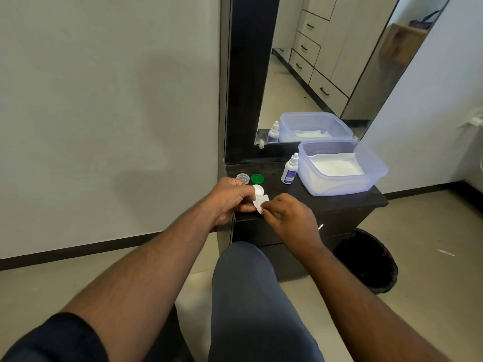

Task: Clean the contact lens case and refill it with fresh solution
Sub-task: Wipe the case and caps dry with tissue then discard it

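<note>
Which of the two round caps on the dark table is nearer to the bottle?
The green round cap. It lies between the clear round cap and the white dropper bottle.

Bedroom corner, dark vanity by grey wall.
Tall mirror point(326, 61) reflected drawers; dark baseboard point(78, 250) met beige tiled floor point(431, 231); black bin point(371, 262) stood beside vanity point(347, 205).

A home bedroom is showing here: a tall mirror point(313, 61) at upper right is reflecting wardrobe drawers point(308, 48) above a dark dressing table point(339, 202).
</note>
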`<state>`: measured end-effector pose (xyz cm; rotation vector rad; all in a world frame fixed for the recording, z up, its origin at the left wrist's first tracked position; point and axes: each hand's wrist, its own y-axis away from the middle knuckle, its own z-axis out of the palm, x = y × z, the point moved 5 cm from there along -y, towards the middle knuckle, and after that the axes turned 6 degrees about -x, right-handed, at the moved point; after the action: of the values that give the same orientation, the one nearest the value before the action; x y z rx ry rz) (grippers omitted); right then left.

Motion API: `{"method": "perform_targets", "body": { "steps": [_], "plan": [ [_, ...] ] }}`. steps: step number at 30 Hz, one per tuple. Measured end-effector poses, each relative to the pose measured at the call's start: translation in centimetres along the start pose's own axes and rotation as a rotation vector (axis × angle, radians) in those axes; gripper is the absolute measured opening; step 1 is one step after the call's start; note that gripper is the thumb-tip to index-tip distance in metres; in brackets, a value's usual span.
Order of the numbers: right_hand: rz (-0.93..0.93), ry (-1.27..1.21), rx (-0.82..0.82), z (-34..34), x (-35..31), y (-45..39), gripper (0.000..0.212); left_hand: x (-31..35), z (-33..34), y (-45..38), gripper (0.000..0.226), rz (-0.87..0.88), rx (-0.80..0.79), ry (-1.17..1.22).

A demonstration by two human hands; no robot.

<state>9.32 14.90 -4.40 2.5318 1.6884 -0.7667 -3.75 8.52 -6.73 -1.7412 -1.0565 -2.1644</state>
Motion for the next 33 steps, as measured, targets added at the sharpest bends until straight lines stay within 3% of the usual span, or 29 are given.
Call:
{"method": "perform_targets", "body": {
  "steps": [7, 12, 17, 20, 25, 30, 33],
  "plan": [
    [0.032, 0.138, 0.007, 0.1, -1.3, -0.8, 0.019, -0.1, -0.1, 0.2, 0.014, -0.024, 0.040, 0.045],
    [0.262, 0.002, 0.012, 0.5, -1.2, -1.4, 0.023, -0.2, -0.2, 0.3, 0.014, 0.016, 0.061, 0.095],
    [0.460, -0.227, 0.134, 1.2, -1.1, -1.6, 0.018, -0.4, -0.5, 0.4, 0.012, 0.091, 0.075, 0.129],
    [0.514, -0.258, 0.168, 1.5, -1.5, -1.8, 0.017, -1.0, -1.0, 0.5, 0.026, 0.174, 0.100, 0.167],
    [0.523, -0.269, 0.226, 1.6, -2.1, -1.7, 0.017, -2.1, -1.2, 1.3, 0.008, 0.294, 0.178, 0.167],
    [0.639, -0.617, 0.275, 2.2, -1.2, -1.6, 0.009, -2.2, -1.1, 1.5, 0.008, 0.351, 0.164, 0.072],
    [0.781, -0.962, 0.288, 3.2, -0.1, -2.0, 0.010, -1.7, -0.9, 1.9, 0.007, 0.432, 0.153, -0.031]
  ]
}}
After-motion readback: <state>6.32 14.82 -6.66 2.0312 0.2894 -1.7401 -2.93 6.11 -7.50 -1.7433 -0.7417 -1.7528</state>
